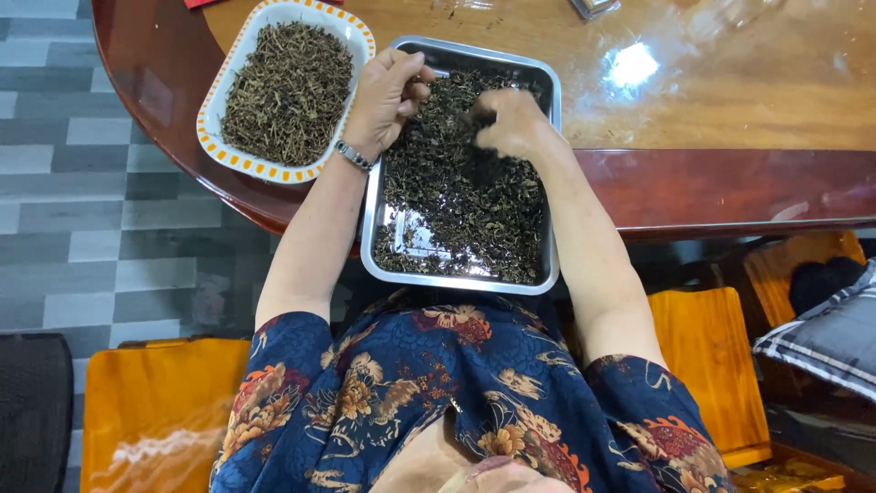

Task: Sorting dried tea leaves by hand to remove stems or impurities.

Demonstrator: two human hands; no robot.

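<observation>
I see a rectangular metal tray (551, 183) holding dark dried leaves (465, 196); it sits at the near edge of a glossy wooden table (730, 100), with its near end overhanging toward the lap. The leaves cover most of the tray floor; a bare patch shows at the near left corner. My left hand (391, 96) is at the tray's far left corner, fingers curled into a loose fist, apparently closed on a pinch of leaves. A metal watch band (354, 156) circles that wrist. My right hand (511, 123) rests on the leaves near the far middle, fingers bent downward into them; motion blur prevents confirming a grip. Just left of the tray lies an oval dish (212, 108) with an orange-patterned rim, filled with lighter dried stems (287, 91).
</observation>
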